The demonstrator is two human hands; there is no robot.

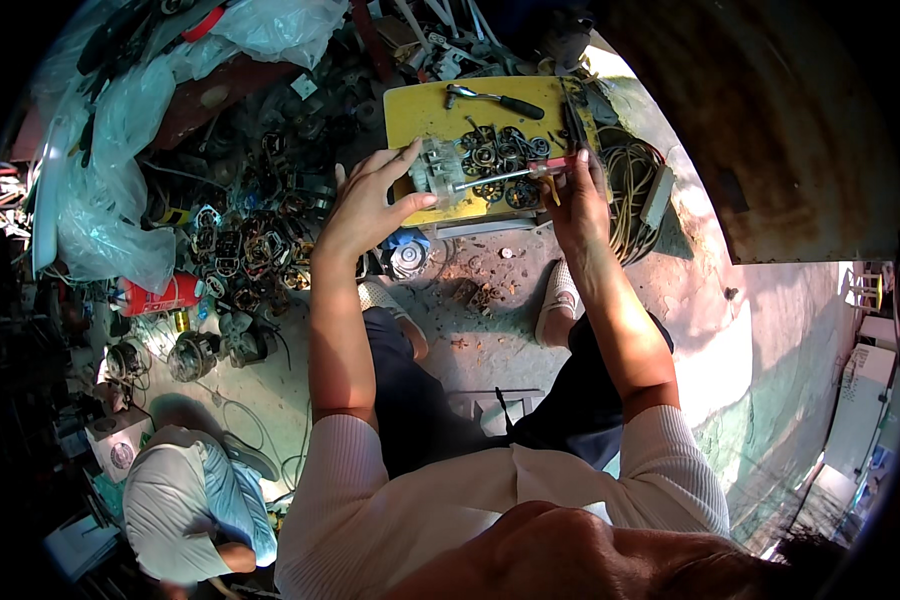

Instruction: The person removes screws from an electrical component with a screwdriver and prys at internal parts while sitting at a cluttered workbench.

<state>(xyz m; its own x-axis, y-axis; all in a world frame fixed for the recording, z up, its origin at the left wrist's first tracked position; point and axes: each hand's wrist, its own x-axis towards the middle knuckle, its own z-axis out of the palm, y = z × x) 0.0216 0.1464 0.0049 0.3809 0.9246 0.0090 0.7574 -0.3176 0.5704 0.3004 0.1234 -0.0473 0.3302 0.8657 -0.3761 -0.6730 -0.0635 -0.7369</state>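
My left hand point(375, 200) grips a translucent plastic housing point(435, 170) on a yellow board point(415, 105), thumb and fingers at its near and far sides. My right hand point(577, 190) is closed on a screwdriver point(495, 176) with a red and yellow handle; its metal shaft reaches left to the housing, where its exact tip is unclear. Several black round parts point(485, 150) with metal pieces lie on the board just behind the shaft. A black-handled ratchet wrench point(495, 100) lies near the board's back edge, and dark long tools point(572, 115) at its right edge.
Piled metal motor parts point(250, 240) and plastic sheeting point(110, 220) fill the left, with a red canister point(160, 292). A coiled cable point(635, 220) lies right of the board, beside a rusty panel point(790, 150). Scraps litter the floor between my feet. Another person point(180, 500) bends at lower left.
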